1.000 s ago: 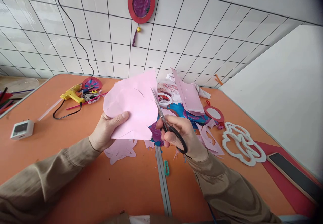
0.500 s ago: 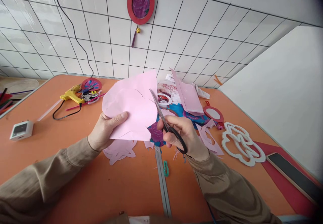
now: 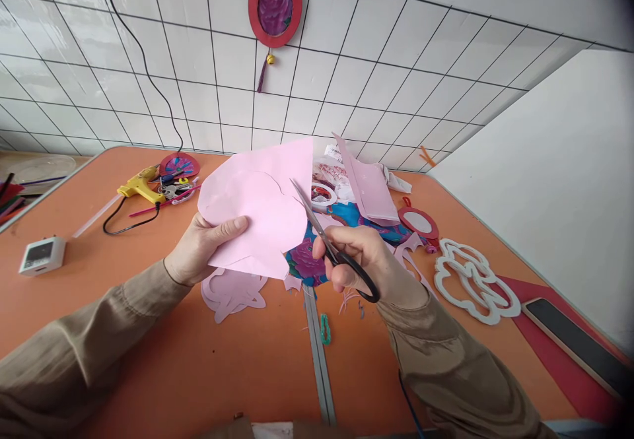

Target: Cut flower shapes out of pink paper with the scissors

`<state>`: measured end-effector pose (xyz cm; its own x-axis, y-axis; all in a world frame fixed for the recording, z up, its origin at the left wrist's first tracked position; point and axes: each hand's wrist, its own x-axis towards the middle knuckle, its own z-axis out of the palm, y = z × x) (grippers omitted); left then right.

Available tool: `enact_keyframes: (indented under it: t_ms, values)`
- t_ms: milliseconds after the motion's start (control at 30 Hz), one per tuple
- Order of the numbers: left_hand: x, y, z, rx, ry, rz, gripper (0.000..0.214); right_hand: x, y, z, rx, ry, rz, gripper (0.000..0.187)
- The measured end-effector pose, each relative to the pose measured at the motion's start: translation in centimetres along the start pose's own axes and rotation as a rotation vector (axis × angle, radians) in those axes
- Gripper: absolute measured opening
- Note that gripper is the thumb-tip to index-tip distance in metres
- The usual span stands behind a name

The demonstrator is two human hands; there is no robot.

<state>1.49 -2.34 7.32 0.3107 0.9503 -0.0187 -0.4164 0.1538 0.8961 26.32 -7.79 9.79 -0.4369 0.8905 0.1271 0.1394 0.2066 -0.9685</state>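
Nearest us on the orange bench (image 3: 163,373), just below the hands, a small green clip (image 3: 325,329) lies by the metal seam. Pink offcuts (image 3: 230,292) rest under our left hand (image 3: 198,249), which is closed on the lower left edge of a pink sheet (image 3: 257,204) raised off the bench, thumb on top. Just right of it, our right hand (image 3: 369,261) is curled through the black handles of the scissors (image 3: 319,228), blades at the sheet's right edge. Farther out we see a white cloud-shaped cutout (image 3: 473,284) right of that hand, a yellow glue gun (image 3: 140,187) beyond the left hand, and a red oval ornament (image 3: 275,4) on the tiled wall.
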Motion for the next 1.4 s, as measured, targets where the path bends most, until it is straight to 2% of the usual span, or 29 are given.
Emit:
enact_keyframes:
  t_ms: [167,400,567,667,800,933,1133,1400]
  values:
    - [0.3,-0.2,-0.1,0.010,-0.042,0.007,0.064,-0.1,0.0,-0.1,0.076,-0.078,-0.020,0.059]
    - [0.2,-0.2,0.1,-0.008,-0.046,0.000,0.059,-0.2,0.0,0.2,0.072,-0.047,0.004,0.061]
    - [0.2,-0.2,0.1,-0.006,-0.053,-0.006,0.042,-0.4,-0.3,0.4,-0.005,0.019,0.032,0.065]
    - [0.1,-0.2,0.1,0.004,-0.058,-0.009,0.039,-0.3,-0.4,0.4,-0.012,0.037,0.037,0.065]
    - [0.0,-0.1,0.2,0.042,-0.030,-0.002,0.038,-0.3,-0.5,0.4,0.021,0.030,0.045,0.063]
    - [0.1,-0.1,0.3,0.031,-0.026,0.030,0.037,-0.7,-0.7,-0.1,0.010,0.041,0.127,0.061]
    - [0.2,0.1,0.3,-0.033,-0.040,-0.007,0.029,-0.7,-0.8,-0.8,-0.015,-0.003,0.174,0.061]
    - [0.1,0.1,0.8,-0.056,-0.035,-0.061,0.031,-0.4,-1.0,-0.1,0.033,0.000,0.159,0.063]
